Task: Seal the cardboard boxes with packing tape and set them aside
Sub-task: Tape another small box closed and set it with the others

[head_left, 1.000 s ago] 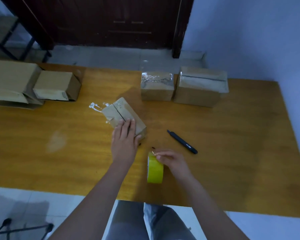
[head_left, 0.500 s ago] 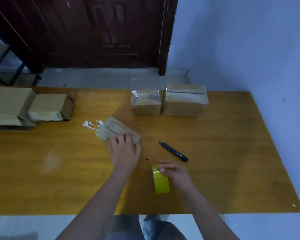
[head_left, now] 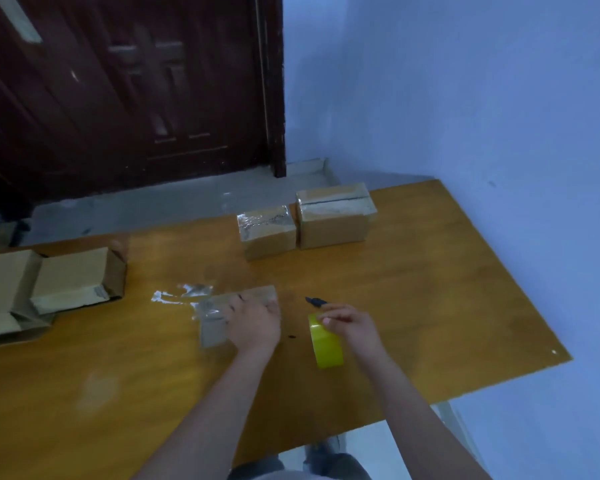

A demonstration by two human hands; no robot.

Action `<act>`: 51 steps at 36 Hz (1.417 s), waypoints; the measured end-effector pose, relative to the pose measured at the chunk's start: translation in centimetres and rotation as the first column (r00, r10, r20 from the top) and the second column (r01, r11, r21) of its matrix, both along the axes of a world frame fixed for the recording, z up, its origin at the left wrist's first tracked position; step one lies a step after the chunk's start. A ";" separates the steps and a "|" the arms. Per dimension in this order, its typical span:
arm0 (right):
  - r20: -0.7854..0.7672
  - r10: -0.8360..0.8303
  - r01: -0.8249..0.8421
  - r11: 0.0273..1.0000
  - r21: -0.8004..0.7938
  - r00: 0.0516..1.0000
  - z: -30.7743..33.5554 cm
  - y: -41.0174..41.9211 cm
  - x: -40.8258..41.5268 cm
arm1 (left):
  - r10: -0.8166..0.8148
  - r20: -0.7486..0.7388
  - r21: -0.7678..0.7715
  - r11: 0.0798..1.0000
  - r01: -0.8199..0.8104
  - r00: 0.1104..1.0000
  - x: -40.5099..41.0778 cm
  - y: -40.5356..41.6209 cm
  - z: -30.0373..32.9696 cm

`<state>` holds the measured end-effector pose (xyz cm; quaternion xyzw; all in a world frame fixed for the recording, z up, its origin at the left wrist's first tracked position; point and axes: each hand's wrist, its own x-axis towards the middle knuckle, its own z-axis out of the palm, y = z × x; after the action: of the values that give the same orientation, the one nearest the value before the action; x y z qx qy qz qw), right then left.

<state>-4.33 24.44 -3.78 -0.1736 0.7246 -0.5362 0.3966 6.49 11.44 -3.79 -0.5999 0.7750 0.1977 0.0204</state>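
Plain room – wooden table (head_left: 430, 271), dark door (head_left: 136, 98), blue wall (head_left: 465, 81)

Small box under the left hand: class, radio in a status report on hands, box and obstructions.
Left hand flat on small box. Right hand grips yellow tape roll. Black pen lies beyond the roll; two taped boxes far side.

small box (head_left: 219, 317) blurry, its near top hidden under the left hand (head_left: 253, 323); black pen (head_left: 314, 301) mostly hidden behind the right hand's (head_left: 352, 325) fingers (head_left: 333, 315); flat cardboard (head_left: 0, 299) cut off at the left edge
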 end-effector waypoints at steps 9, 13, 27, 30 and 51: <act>-0.122 0.070 -0.078 0.995 -0.064 0.990 5.0 -3.5 0.8 | -0.505 -0.507 -0.017 0.816 0.577 0.698 2.2 -2.2 5.1; -0.149 0.020 -0.036 0.994 -0.107 0.989 7.2 -3.9 2.1 | -0.534 -0.633 -0.037 0.743 0.668 0.560 2.4 -3.1 6.4; -0.235 -0.038 0.037 0.999 -0.009 0.971 12.4 -4.8 7.4 | -0.390 -0.771 -0.089 0.848 0.523 0.503 1.4 -5.9 9.4; -0.169 -0.048 0.036 0.997 -0.072 0.984 12.6 -4.5 7.6 | -0.233 -0.791 0.067 0.886 0.459 0.566 0.6 -6.7 8.2; -0.292 0.060 0.077 0.896 0.438 0.955 6.1 -3.4 7.7 | -0.249 -0.663 0.212 0.842 0.496 0.706 -1.1 -9.3 5.3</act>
<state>3.35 21.00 2.34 -0.1540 0.8799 -0.3260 0.3096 5.38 2.18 1.47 -0.3144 0.7927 0.5166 -0.0770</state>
